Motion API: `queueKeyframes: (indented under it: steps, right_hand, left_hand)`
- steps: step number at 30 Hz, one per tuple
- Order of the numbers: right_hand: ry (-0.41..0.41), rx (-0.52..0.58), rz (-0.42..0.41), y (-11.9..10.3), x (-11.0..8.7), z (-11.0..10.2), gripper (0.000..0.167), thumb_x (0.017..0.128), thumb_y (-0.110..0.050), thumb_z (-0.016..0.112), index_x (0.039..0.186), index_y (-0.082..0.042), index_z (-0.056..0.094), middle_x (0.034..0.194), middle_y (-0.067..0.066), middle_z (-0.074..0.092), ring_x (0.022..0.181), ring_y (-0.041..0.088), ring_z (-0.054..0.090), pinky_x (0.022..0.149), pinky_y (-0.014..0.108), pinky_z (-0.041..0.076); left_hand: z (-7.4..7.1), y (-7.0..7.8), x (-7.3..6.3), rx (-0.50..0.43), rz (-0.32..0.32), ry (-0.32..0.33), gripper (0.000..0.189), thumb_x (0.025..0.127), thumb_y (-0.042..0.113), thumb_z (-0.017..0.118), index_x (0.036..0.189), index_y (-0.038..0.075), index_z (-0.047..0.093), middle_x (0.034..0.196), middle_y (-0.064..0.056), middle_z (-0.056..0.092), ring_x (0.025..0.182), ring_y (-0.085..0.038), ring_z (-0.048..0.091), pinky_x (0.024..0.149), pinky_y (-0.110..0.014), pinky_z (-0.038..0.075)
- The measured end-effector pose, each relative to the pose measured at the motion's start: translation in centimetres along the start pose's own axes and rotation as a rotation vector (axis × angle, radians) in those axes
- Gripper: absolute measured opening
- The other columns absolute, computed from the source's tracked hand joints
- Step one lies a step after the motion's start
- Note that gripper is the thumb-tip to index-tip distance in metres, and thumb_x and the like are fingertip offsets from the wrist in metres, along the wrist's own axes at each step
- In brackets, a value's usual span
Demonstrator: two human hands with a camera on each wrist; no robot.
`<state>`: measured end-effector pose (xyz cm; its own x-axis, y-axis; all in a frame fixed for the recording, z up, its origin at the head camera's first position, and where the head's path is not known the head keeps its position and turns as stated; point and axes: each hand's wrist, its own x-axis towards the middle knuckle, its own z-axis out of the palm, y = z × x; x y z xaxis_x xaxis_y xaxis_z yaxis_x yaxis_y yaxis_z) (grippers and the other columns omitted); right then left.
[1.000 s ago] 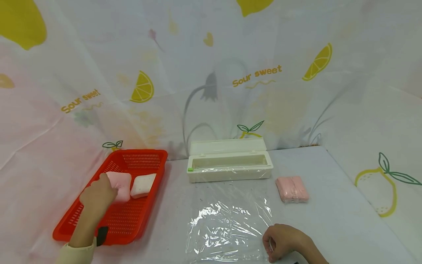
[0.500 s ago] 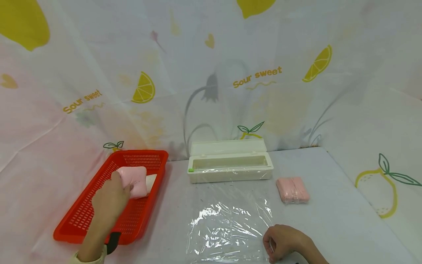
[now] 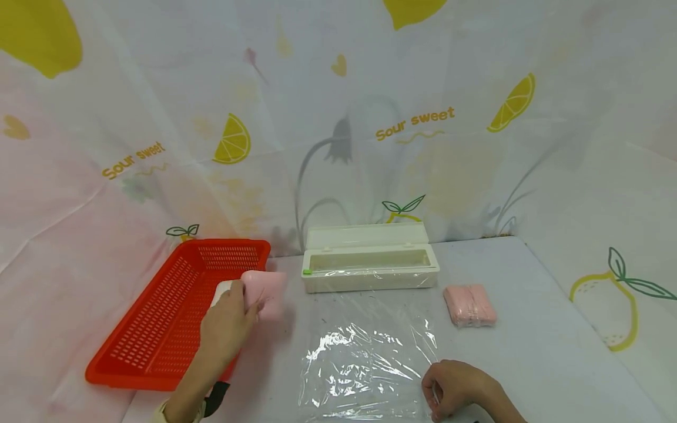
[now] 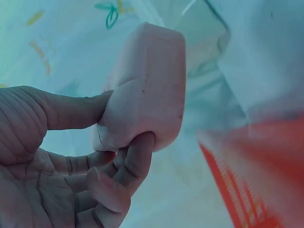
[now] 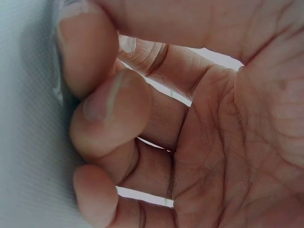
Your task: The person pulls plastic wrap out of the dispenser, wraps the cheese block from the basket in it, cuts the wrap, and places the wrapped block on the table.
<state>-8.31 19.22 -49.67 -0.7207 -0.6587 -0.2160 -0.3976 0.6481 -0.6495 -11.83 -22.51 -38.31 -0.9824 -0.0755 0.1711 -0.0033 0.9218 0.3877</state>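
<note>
A pink rounded block (image 4: 147,85) is pinched between the thumb and fingers of my left hand (image 3: 224,326). In the head view it hangs just past the right rim of the red basket (image 3: 153,329), slightly blurred. A white block (image 3: 221,291) lies in the basket, partly hidden behind that hand. Clear cling film (image 3: 365,364) spreads over the table from the front of a white film dispenser (image 3: 370,276). At the film's near right edge, my right hand (image 3: 457,385) rests low with curled fingers, pinching the edge; a sliver of film shows by the fingertips in the right wrist view.
A film-wrapped pink block (image 3: 469,305) lies on the table right of the film. The dispenser's lid (image 3: 367,235) stands up at the back, and a green slider (image 3: 307,272) sits at its left end. Lemon-printed cloth (image 3: 338,117) hangs behind the table.
My left hand has lifted the pink block from inside the basket and carried it right, past the basket's rim. The right hand and the film have stayed in place.
</note>
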Motion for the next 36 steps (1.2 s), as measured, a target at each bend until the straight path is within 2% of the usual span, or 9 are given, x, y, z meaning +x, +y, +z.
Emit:
queueKeyframes:
  steps: [3, 6, 10, 14, 18, 25, 30, 36]
  right_hand:
    - [0.001, 0.003, 0.007, 0.1, 0.1, 0.1, 0.028, 0.056, -0.008, 0.084, 0.061, -0.023, 0.061, 0.050, -0.023, 0.042, 0.049, -0.004, 0.041, 0.045, 0.020, 0.033]
    - [0.003, 0.005, 0.009, 0.2, 0.1, 0.1, 0.028, 0.056, -0.008, 0.084, 0.061, -0.023, 0.061, 0.050, -0.023, 0.042, 0.049, -0.004, 0.041, 0.045, 0.020, 0.033]
    - [0.009, 0.002, 0.007, 0.3, 0.1, 0.1, 0.027, 0.056, -0.009, 0.084, 0.061, -0.023, 0.061, 0.050, -0.025, 0.042, 0.050, -0.004, 0.042, 0.046, 0.020, 0.033]
    - [0.008, 0.002, 0.010, 0.2, 0.1, 0.1, 0.027, 0.056, -0.009, 0.083, 0.061, -0.023, 0.061, 0.050, -0.024, 0.042, 0.049, -0.004, 0.042, 0.046, 0.020, 0.033]
    - [0.005, 0.005, 0.013, 0.1, 0.1, 0.0, 0.027, 0.056, -0.009, 0.083, 0.061, -0.023, 0.061, 0.049, -0.024, 0.042, 0.049, -0.004, 0.042, 0.045, 0.020, 0.033]
    - [0.002, 0.022, 0.011, 0.2, 0.1, 0.1, 0.027, 0.056, -0.007, 0.083, 0.061, -0.023, 0.062, 0.049, -0.024, 0.042, 0.048, -0.004, 0.041, 0.044, 0.020, 0.031]
    - [-0.005, 0.025, 0.011, 0.4, 0.2, 0.2, 0.027, 0.057, -0.007, 0.083, 0.062, -0.023, 0.062, 0.049, -0.024, 0.042, 0.048, -0.004, 0.041, 0.043, 0.020, 0.031]
    - [-0.007, 0.023, 0.008, 0.5, 0.2, 0.2, 0.026, 0.057, -0.008, 0.083, 0.062, -0.023, 0.062, 0.049, -0.024, 0.042, 0.047, -0.004, 0.040, 0.043, 0.020, 0.031]
  left_hand:
    - [1.2, 0.8, 0.1, -0.044, -0.010, -0.057, 0.053, 0.087, 0.026, 0.076, 0.120, -0.004, 0.048, 0.100, -0.019, 0.063, 0.071, -0.025, 0.057, 0.060, -0.039, 0.053]
    - [2.4, 1.6, 0.0, -0.121, -0.013, -0.107, 0.050, 0.086, 0.027, 0.077, 0.119, 0.000, 0.050, 0.102, -0.015, 0.064, 0.076, -0.023, 0.057, 0.065, -0.037, 0.053]
    - [3.8, 2.6, -0.2, -0.212, 0.025, -0.144, 0.040, 0.085, 0.026, 0.079, 0.108, 0.005, 0.053, 0.086, -0.005, 0.060, 0.069, -0.018, 0.053, 0.058, -0.031, 0.048]
    - [5.2, 3.3, -0.2, -0.279, 0.056, -0.186, 0.035, 0.084, 0.027, 0.079, 0.100, 0.008, 0.053, 0.076, -0.001, 0.055, 0.063, -0.015, 0.050, 0.054, -0.030, 0.044]
    - [6.7, 4.0, -0.3, -0.357, 0.070, -0.237, 0.036, 0.085, 0.030, 0.078, 0.101, 0.010, 0.053, 0.075, 0.000, 0.055, 0.062, -0.014, 0.052, 0.054, -0.031, 0.044]
    - [9.5, 5.3, -0.6, -0.478, 0.150, -0.333, 0.039, 0.084, 0.032, 0.079, 0.100, 0.009, 0.052, 0.077, -0.001, 0.058, 0.063, -0.015, 0.054, 0.054, -0.031, 0.045]
    - [11.2, 6.0, -0.8, -0.556, 0.155, -0.393, 0.040, 0.084, 0.032, 0.079, 0.101, 0.007, 0.051, 0.077, -0.001, 0.059, 0.062, -0.014, 0.057, 0.053, -0.030, 0.045]
    - [12.9, 6.8, -1.2, -0.627, 0.152, -0.429, 0.039, 0.085, 0.034, 0.078, 0.099, 0.009, 0.051, 0.078, 0.001, 0.060, 0.062, -0.012, 0.058, 0.053, -0.028, 0.045]
